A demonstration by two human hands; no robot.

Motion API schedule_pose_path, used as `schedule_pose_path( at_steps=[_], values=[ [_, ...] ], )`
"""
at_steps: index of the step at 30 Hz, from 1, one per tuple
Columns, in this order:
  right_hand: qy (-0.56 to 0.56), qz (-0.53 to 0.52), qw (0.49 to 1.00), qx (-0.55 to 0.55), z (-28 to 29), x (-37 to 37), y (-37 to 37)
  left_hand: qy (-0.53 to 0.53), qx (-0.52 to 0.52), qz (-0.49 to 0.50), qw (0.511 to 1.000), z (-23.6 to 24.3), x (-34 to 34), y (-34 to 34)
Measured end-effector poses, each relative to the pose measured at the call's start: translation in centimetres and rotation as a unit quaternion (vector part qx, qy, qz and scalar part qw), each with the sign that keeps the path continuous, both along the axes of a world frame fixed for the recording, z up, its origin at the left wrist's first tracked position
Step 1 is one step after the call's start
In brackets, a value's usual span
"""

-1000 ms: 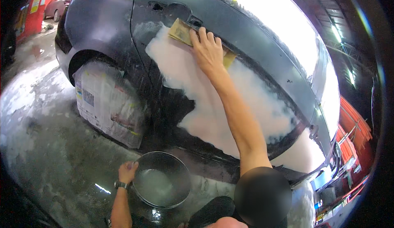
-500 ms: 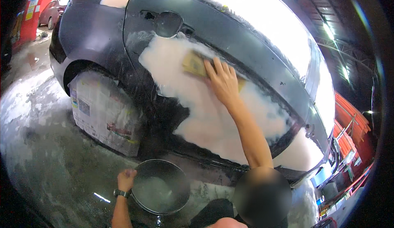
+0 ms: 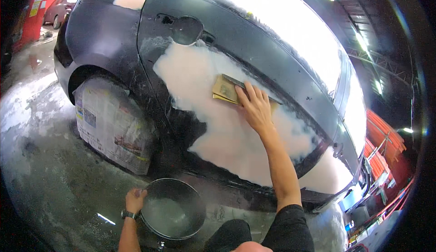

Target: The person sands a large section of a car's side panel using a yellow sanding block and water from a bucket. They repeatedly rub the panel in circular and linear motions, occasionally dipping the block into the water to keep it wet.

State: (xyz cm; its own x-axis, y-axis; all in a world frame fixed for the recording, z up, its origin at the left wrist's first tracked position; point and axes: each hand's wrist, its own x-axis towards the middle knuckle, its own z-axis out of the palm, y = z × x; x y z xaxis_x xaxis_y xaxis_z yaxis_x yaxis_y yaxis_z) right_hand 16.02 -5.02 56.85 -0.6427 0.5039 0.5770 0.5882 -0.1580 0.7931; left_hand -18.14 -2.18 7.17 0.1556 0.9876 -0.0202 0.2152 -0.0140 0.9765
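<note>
My right hand is closed round a sanding block wrapped in yellowish sandpaper, which lies against the car door. Under it spreads a large pale pinkish patch of body filler with uneven edges on the dark panel. Low on the left, my left hand has its fingers curled at the rim of a round dark bucket. Cloudy water stands in the bucket. A watch is on my left wrist.
Printed paper covers the rear wheel. Another filler patch shows lower right on the car. The concrete floor looks wet. Orange-red panels and clutter stand at the far right; a parked car is in the far left background.
My right hand has moved the sanding block right and slightly down over the filler. My left hand stays at the bucket rim.
</note>
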Motion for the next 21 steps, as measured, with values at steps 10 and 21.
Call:
schedule_pose_path(
  at_steps=[10, 21],
  values=[
    [0.045, 0.013, 0.999, -0.010, -0.1, -0.2, 1.3, 0.047, -0.020, 0.034, 0.998, 3.2, -0.3, -0.7],
    [0.060, 0.009, 0.998, -0.004, 2.1, -3.2, 5.3, -0.173, 0.136, 0.103, 0.970, 13.6, 1.5, 2.0]
  ],
)
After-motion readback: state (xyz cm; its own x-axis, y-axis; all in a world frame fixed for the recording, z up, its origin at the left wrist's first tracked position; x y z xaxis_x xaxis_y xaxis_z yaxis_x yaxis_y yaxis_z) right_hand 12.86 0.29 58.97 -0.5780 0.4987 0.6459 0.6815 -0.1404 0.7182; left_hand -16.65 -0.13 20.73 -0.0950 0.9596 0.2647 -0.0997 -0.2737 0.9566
